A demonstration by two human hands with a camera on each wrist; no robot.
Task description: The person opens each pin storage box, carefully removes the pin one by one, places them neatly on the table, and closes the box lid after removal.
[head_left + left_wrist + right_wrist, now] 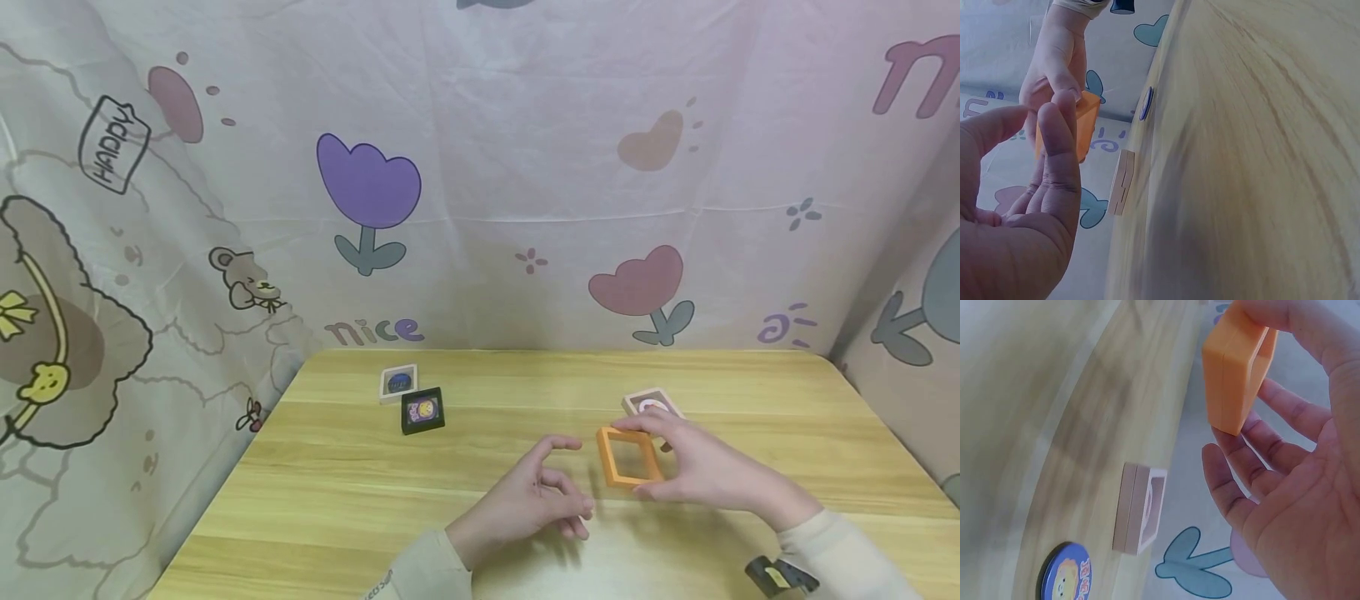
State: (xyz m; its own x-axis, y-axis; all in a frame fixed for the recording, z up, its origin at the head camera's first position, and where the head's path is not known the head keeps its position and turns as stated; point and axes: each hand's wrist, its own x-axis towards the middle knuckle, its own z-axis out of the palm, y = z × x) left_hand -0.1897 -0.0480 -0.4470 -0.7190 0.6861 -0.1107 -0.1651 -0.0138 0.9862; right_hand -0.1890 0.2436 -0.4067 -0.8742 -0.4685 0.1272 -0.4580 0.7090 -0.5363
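Observation:
Above the table, my right hand (712,467) pinches an empty-looking orange square frame (606,460) between thumb and fingertips. The frame is tilted up, and the tabletop shows through its opening. My left hand (525,504) hovers to the left of it, fingers loosely bent, holding nothing and apart from the frame in the head view. Behind the right hand lies a pale pink square display frame (647,402), partly covered by that hand. A round blue badge (1067,578) with a yellow lion face lies near the pink frame in the right wrist view; the hand mostly hides it from the head view.
At the back left, a white square frame (398,383) holding a dark blue round piece touches or nearly touches a black frame (423,411) with a yellow and purple picture. A printed curtain (487,167) hangs behind the wooden table (337,500).

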